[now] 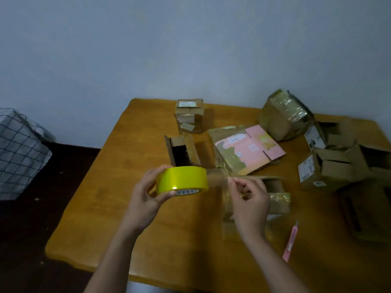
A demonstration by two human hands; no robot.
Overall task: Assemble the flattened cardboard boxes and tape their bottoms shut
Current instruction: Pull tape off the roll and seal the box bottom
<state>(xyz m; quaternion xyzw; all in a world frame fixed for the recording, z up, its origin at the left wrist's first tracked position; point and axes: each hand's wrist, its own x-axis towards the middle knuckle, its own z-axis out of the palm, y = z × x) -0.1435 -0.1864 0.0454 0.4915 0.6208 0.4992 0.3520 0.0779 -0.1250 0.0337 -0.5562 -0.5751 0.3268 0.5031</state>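
Note:
My left hand [146, 193] grips a yellow roll of packing tape [182, 179] above the wooden table [101, 218]. A clear strip of tape [216, 178] runs from the roll to the right, where my right hand [247, 197] pinches its free end between thumb and fingers. Under my right hand lies a small cardboard box [275, 199] with old tape on it, partly hidden by the hand. A flattened pink box [247, 149] lies behind it.
An open box [182, 151] lies on its side behind the roll, and a taped box [190, 115] stands at the back. Several more boxes [325, 170] crowd the right side. A pink utility knife [291, 240] lies near the front right. A checked bag [19, 153] stands left of the table.

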